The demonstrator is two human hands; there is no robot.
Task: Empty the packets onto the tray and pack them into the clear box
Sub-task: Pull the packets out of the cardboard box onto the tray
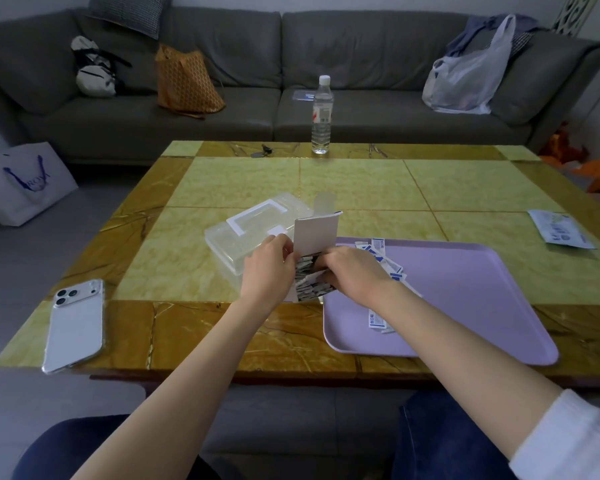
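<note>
The lilac tray (465,306) lies on the counter (361,181); just off its near-left corner both hands hold up a small grey carton (315,233), its lid flap standing open; the carton is packed with small packets (309,282), white with dark print. The left hand (269,268) is at the carton's side away from the tray, its grip closed, fingers and thumb curled on the carton's edge. The right hand (354,275) lies over the carton's tray-side edge with its fingers bent down into the open mouth; its grip is hidden under the back of the hand, so it cannot be told whether it pinches packets, the carton wall or nothing. A heap of loose packets (392,268) lies on the tray's left part, partly under the right wrist; a few more lie nearer its front edge. The clear box (243,237), its lid on, stands just left of the tray, behind the left hand. Well left of the tray lies a phone (75,323), face down; beyond the tray, at the counter's far edge, stands a water bottle (322,116); right of the tray lies a flat printed pouch (561,230).
</note>
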